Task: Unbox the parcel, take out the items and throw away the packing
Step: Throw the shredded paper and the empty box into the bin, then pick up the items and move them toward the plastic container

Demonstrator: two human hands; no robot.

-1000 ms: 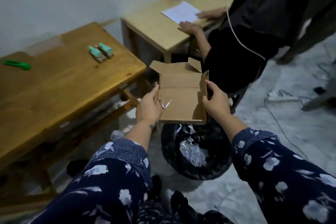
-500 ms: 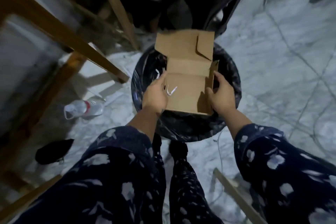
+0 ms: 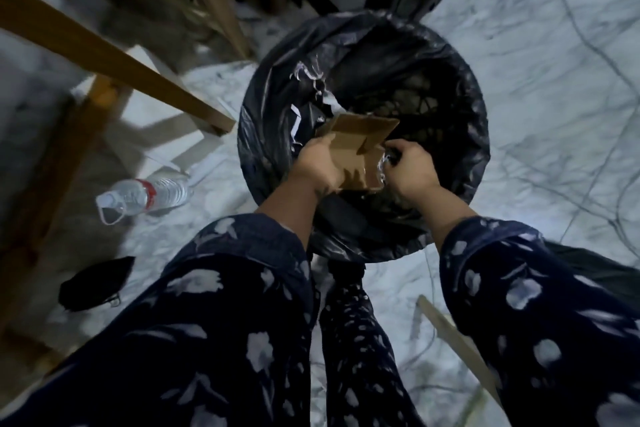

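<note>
Bottle (image 3: pixel 145 196) lies on floor far left, ignore it. Your left hand (image 3: pixel 317 166) grips the box (image 3: pixel 360 146) at its left edge. Box sits inside the bin (image 3: pixel 450 229) mouth, flaps tipped away from you. Right hand (image 3: pixel 412 172) is curled at its right edge; whether it holds the box or crinkly packing is unclear. Drop is straight down.

So the cardboard box (image 3: pixel 356 146) went from held up open over the bin (image 3: pixel 478 135) to pushed down inside its mouth, tipped toward 12 o'clock. Left hand (image 3: pixel 317 165) dropped with it, and the right hand (image 3: pixel 412 168) curled closed at its right edge.
</note>
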